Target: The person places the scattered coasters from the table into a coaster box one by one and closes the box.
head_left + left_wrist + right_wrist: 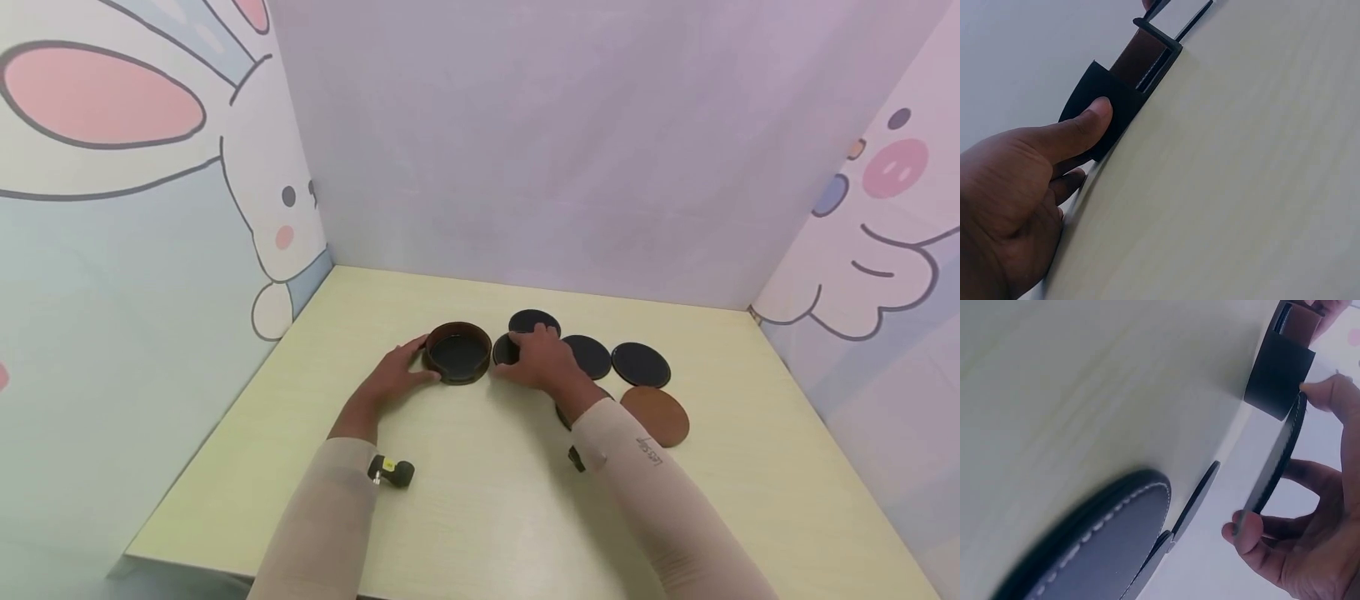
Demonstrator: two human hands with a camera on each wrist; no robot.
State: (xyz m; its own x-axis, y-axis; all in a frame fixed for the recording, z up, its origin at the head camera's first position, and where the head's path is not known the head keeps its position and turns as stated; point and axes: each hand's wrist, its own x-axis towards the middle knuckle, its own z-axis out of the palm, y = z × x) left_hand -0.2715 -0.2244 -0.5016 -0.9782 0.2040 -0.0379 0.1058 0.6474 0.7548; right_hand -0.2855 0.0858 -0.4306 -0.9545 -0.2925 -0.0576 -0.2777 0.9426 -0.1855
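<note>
A round, low coaster holder, dark outside with a brown inner wall and a cut-out notch, stands on the table. My left hand grips its left side, the thumb pressed on the outer wall. Just right of the holder, my right hand holds a black round coaster by its edge, thumb on one side and fingertips opposite. In the right wrist view this coaster is tilted and raised off the table, its near edge right at the holder. Part of it is covered by the hand in the head view.
Several black stitched coasters lie flat around my right hand, one at the back and one to the right. A brown coaster lies nearer my right forearm. Another is partly under that wrist. Printed cloth walls enclose the pale table.
</note>
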